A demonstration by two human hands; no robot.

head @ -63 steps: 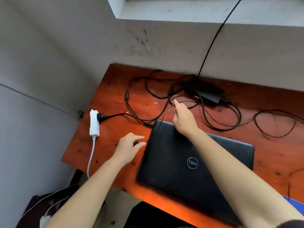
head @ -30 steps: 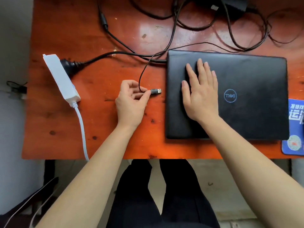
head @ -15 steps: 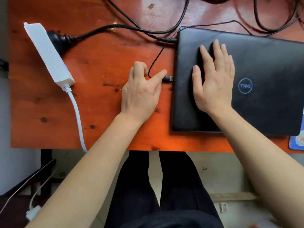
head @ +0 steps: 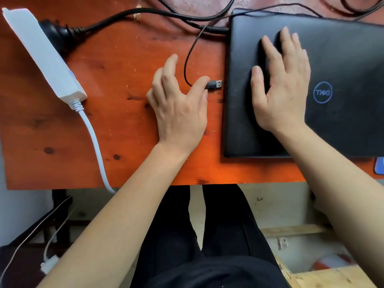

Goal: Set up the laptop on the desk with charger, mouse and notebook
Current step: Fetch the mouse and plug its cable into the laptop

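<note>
The closed black laptop lies flat on the right of the orange wooden desk, its left edge facing the middle. The right hand rests palm down on the lid near that edge, fingers spread and flat, gripping nothing. Just left of the laptop, the left hand pinches the black shell of a USB plug between thumb and a finger hidden beneath, the other fingers fanned loosely away; the metal tip points at the laptop's side, close but not touching. A thin cable loops from the plug toward the far edge. The plug is light, stiff and small, best held by its moulded shell, while the cable is limp and will not steer it. The laptop looks heavy enough to stay put, though its smooth lid may slide, so the flat palm probably steadies it. A white power strip lies at the far left.
</note>
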